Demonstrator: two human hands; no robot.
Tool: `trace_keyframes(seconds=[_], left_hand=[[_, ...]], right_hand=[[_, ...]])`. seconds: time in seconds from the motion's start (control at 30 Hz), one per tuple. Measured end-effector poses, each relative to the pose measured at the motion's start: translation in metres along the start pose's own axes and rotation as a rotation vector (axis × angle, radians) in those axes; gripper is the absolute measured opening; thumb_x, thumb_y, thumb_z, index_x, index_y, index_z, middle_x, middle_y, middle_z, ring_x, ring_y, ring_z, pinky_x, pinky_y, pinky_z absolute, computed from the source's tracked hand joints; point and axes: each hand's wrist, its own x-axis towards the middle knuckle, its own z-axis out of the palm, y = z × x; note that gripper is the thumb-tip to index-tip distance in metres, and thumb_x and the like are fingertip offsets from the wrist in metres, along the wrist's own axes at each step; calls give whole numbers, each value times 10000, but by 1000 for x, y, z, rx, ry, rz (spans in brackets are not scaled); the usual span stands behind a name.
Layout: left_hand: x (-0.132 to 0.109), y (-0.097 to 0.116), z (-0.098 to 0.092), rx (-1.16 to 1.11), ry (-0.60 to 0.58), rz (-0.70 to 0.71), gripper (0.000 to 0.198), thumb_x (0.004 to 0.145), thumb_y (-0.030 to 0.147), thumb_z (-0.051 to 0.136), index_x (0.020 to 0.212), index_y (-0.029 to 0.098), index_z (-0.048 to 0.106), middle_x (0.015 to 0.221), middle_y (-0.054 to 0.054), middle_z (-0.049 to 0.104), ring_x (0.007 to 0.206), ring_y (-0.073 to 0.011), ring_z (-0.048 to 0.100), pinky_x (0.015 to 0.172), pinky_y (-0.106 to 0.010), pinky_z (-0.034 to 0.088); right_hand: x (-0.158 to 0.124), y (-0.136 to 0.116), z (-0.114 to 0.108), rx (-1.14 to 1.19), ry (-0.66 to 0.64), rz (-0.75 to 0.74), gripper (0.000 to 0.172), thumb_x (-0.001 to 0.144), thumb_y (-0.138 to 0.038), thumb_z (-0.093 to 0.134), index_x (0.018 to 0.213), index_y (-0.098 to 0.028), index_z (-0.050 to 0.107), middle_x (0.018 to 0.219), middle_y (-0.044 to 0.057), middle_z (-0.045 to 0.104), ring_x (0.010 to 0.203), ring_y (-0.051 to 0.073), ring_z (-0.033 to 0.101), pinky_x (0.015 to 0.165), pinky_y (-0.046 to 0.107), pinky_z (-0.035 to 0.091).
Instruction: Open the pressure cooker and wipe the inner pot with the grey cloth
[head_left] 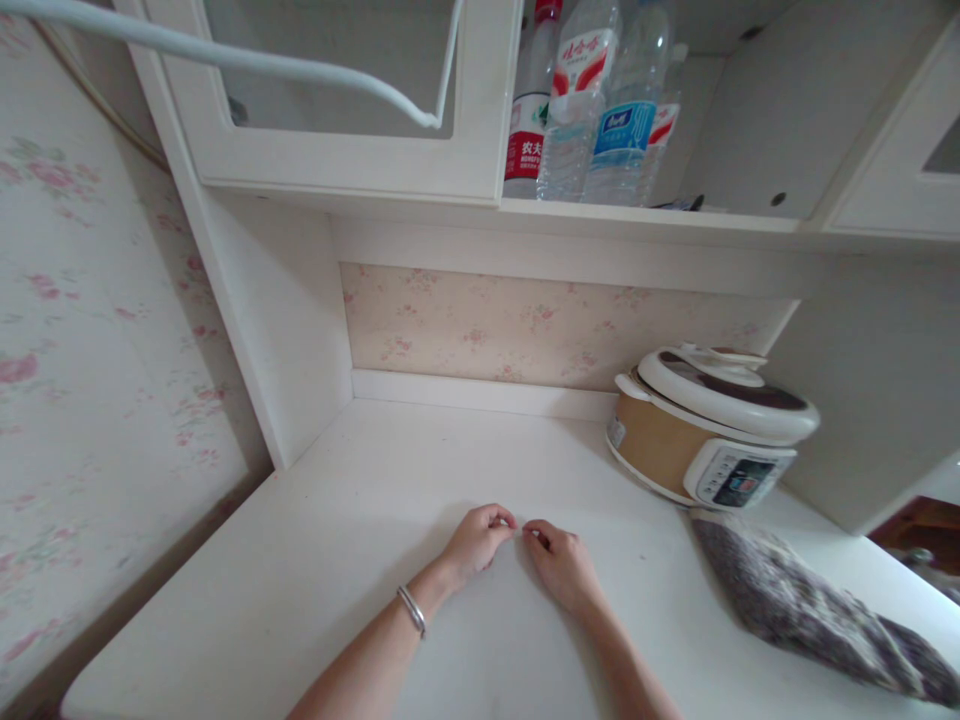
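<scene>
Both of my hands are low over the white countertop (360, 520), near its middle, with the fingertips almost meeting. My left hand (481, 540), with a silver bangle (412, 611) on its wrist, has thumb and index finger pinched together. Opposite it, my right hand (559, 562) makes a similar pinch, the other fingers curled in. A tiny pale bit may lie between the two pinches, but it is too small to make out. The curled fingers hide part of each palm.
A tan and white electric cooker (667, 440) with a lid stands at the back right. A grey-brown furry cloth (795, 600) lies in front of it. Overhead, several plastic bottles (574, 110) stand in a cabinet, beside a glass-paned door (352, 160). A white bar (262, 62) crosses the upper left.
</scene>
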Motion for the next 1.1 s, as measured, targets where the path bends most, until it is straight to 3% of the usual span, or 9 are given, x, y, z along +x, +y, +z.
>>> trace_keyframes(seconds=[0.53, 0.7, 0.77, 0.83, 1.1], left_hand=[[-1, 1, 1, 2, -1, -13, 160, 748, 237, 529, 871, 174, 609, 519, 84, 397, 366, -62, 316, 366, -203, 193], [1, 0, 0, 22, -5, -21, 165, 745, 244, 524, 872, 173, 605, 534, 82, 408, 358, -58, 318, 359, -204, 196], [3, -1, 0, 25, -8, -33, 171, 745, 252, 526, 877, 174, 603, 547, 81, 409, 355, -56, 307, 359, -207, 189], [5, -2, 0, 25, -12, -46, 177, 748, 261, 526, 883, 176, 602, 555, 80, 413, 362, -57, 303, 371, -210, 190], [14, -7, 6, 62, 25, 11, 135, 711, 212, 566, 815, 159, 633, 556, 68, 412, 503, -68, 349, 476, -208, 223]], right_hand=[[0, 1, 2, 2, -4, -8, 344, 851, -370, 410, 949, -235, 711, 778, 35, 704, 719, 179, 617, 658, 267, 382], [6, 6, -4, 227, -91, 28, 345, 819, -432, 465, 890, -196, 707, 621, 4, 617, 575, 142, 520, 556, 250, 338], [13, 14, -20, 381, -143, 78, 374, 782, -486, 507, 859, -173, 697, 550, -18, 546, 508, 120, 452, 506, 242, 308], [21, 27, -46, 483, -103, 146, 414, 729, -531, 559, 850, -157, 690, 521, -30, 508, 475, 106, 410, 478, 240, 288], [51, 90, -200, 446, 334, 316, 358, 587, -457, 708, 791, -163, 706, 466, -23, 469, 450, 107, 379, 450, 269, 264]])
